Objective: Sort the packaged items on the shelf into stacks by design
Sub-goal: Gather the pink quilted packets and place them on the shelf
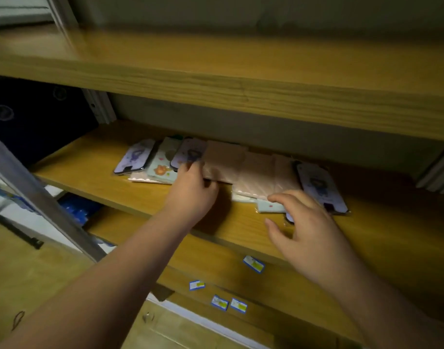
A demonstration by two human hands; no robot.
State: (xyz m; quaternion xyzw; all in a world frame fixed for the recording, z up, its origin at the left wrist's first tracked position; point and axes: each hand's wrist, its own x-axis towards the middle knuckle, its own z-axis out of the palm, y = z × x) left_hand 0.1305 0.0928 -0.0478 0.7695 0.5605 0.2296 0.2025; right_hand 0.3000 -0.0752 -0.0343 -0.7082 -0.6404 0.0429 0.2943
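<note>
Packaged phone cases lie scattered on the middle wooden shelf [97, 170]. A lilac case [135, 157] lies at the left, beside a pale green flowered case [163, 162] and another lilac case [188, 152]. Plain beige packages [226, 159] overlap in the middle, one more [258, 175] to their right. A lilac case [319, 187] sits at the right. My left hand [193, 190] pinches the near edge of the beige package. My right hand [309, 230] hovers with spread fingers over a pale green package [268, 205], partly covering another lilac one.
An upper wooden shelf [241, 91] overhangs the work area and limits headroom. A metal upright [39, 195] runs diagonally at the left. Small blue-and-yellow labels [253, 264] stick to the lower shelf edges. A dark box [34, 122] stands at the far left.
</note>
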